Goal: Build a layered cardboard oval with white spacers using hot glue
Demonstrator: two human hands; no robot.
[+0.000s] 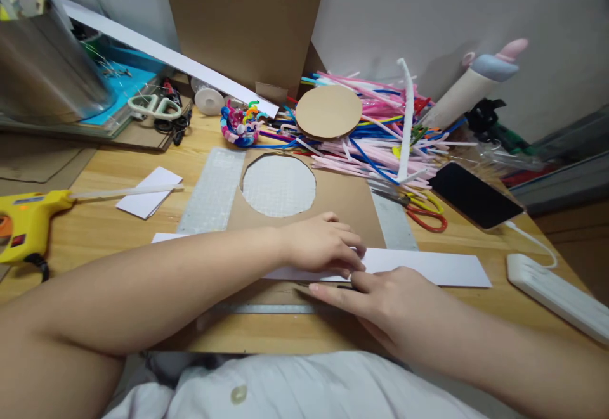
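A long white paper strip [423, 267] lies across a brown cardboard sheet [354, 206] with a round hole cut in it. My left hand [318, 244] rests on the strip with bent fingers, pressing it down near its middle. Just below, my right hand [392, 298] is closed at the strip's lower edge, its index finger pointing left. A thin dark item [345, 288] shows under that finger; what kind it is stays hidden. Fingertips of both hands nearly meet. Under the cardboard lies a greyish cutting mat [212, 191], seen through the hole.
To the left lie a yellow glue gun [33, 222] and folded white paper [150, 191]. Behind are a cardboard disc [328, 111], many pipe cleaners [342, 159] and pale-handled scissors [155, 107]. On the right are red-and-yellow scissors [425, 210], a phone [476, 194] and a power strip [556, 292].
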